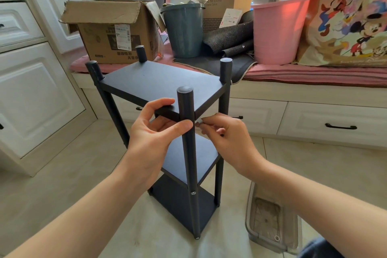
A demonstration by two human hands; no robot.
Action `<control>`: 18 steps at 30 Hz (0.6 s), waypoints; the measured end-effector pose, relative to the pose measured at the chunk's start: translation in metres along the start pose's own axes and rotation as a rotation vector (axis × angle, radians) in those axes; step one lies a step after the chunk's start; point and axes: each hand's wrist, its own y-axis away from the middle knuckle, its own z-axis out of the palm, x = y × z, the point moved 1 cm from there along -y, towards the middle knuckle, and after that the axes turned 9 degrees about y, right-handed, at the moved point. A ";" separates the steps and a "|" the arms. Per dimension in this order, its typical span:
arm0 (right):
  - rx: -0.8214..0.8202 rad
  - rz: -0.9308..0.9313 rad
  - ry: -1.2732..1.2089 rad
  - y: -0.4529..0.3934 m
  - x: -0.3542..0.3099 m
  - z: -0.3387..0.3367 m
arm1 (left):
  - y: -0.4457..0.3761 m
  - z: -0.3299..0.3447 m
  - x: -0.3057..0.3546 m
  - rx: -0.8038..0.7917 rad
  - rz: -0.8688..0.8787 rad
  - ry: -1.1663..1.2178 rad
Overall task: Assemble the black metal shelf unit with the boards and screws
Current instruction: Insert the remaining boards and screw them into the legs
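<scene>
The black shelf unit (159, 81) stands upright on the tiled floor with three boards between its black posts. My left hand (155, 130) grips the near corner of the top board, thumb against the front post (188, 153). My right hand (222, 132) pinches a small silver screw (199, 122) held at the post's right side, level with the top board's edge. A fitted screw head (193, 193) shows lower on the same post, at the middle board.
A clear plastic tray (270, 218) lies on the floor to the right of the shelf. Behind it runs a window bench with drawers (335, 123), loaded with a cardboard box (117, 31), a grey bin (184, 31) and a pink bucket (278, 31). White cabinets (31, 90) stand left.
</scene>
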 end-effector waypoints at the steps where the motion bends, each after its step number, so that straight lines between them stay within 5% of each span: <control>1: 0.013 -0.015 0.016 0.000 0.000 -0.004 | 0.000 0.000 0.000 0.003 0.002 -0.004; 18: 0.049 -0.055 0.082 -0.003 -0.007 -0.015 | 0.001 0.003 -0.003 0.029 0.006 -0.007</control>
